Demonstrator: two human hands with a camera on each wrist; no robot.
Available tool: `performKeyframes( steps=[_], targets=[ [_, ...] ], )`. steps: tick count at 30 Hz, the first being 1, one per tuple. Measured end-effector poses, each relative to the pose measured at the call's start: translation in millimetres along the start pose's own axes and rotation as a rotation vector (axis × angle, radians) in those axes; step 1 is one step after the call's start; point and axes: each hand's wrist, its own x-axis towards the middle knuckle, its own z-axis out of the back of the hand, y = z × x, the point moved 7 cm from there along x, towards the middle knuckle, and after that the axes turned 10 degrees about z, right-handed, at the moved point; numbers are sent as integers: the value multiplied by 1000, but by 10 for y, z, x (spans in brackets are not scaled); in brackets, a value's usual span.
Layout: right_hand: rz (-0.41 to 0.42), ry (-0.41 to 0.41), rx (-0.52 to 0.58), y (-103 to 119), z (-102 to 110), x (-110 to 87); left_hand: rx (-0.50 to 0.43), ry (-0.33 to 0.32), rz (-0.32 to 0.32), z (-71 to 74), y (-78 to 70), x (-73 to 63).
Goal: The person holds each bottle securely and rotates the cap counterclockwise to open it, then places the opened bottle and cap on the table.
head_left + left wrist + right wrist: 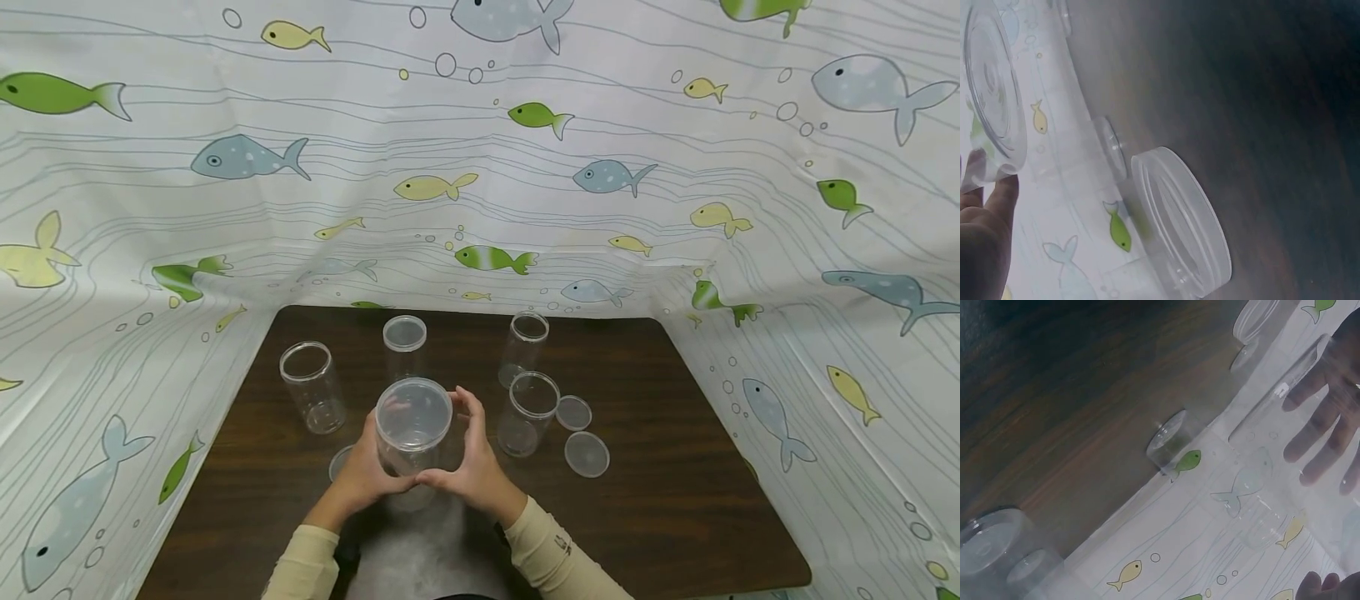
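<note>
A clear lidded jar (408,460) stands upright between both hands, raised above the near part of the table. Its translucent lid (414,412) sits on top. My left hand (362,473) grips the jar's left side, thumb across the front. From the right, my right hand (486,473) holds it in a wide curve, thumb at the front near the other thumb and fingertips by the lid's far right; a gap shows beside the palm. In the right wrist view, fingers (1329,428) show through the clear wall. Part of a loose lid (340,461) emerges beside my left hand.
Uncovered jars stand at the left (313,392), right (527,417) and back right (522,350). A lidded jar (405,337) is behind the held one. Two flat lids (587,454) (573,412) lie right on the brown table (660,517). A fish-patterned curtain (480,167) surrounds it.
</note>
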Motion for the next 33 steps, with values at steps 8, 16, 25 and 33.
performKeyframes(
  steps=[8, 16, 25, 33],
  targets=[
    [-75, 23, 84, -97, 27, 101, 64, 30, -78, -100, -112, 2],
    [-93, 68, 76, -141, 42, 169, 77, 15, -86, -107, -125, 13],
    [-57, -12, -31, -132, 56, 105, -26, 11, -21, -64, -23, 19],
    [30, -48, -78, -24, -6, 20, -42, -46, 31, 38, 59, 25]
  ],
)
